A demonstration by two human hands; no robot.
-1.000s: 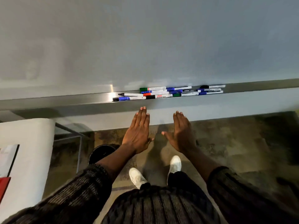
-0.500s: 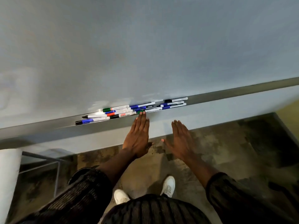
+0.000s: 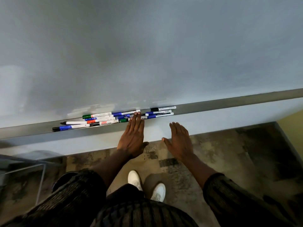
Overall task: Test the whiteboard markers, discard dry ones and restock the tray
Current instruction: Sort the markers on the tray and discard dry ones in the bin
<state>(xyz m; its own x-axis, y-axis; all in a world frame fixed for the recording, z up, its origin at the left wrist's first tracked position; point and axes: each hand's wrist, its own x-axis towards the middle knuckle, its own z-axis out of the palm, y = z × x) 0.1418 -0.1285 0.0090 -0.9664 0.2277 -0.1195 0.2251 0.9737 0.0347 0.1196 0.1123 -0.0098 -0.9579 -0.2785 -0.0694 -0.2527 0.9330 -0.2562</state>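
Several whiteboard markers (image 3: 105,119) with blue, green, black and red caps lie side by side in the metal tray (image 3: 229,104) under the blank whiteboard (image 3: 147,54). My left hand (image 3: 132,138) is flat with straight fingers, and its fingertips lie over the markers near the middle of the row. My right hand (image 3: 180,141) hovers flat and empty just below the tray, to the right of the markers, touching nothing.
A white table corner and metal frame (image 3: 24,166) stand at the lower left. A dark round bin (image 3: 65,181) is partly hidden behind my left sleeve. My white shoes (image 3: 157,190) stand on mottled floor close to the wall.
My left hand has reached up from below the tray until its fingertips lie over the markers. The right hand has risen slightly. The view has shifted right and closer.
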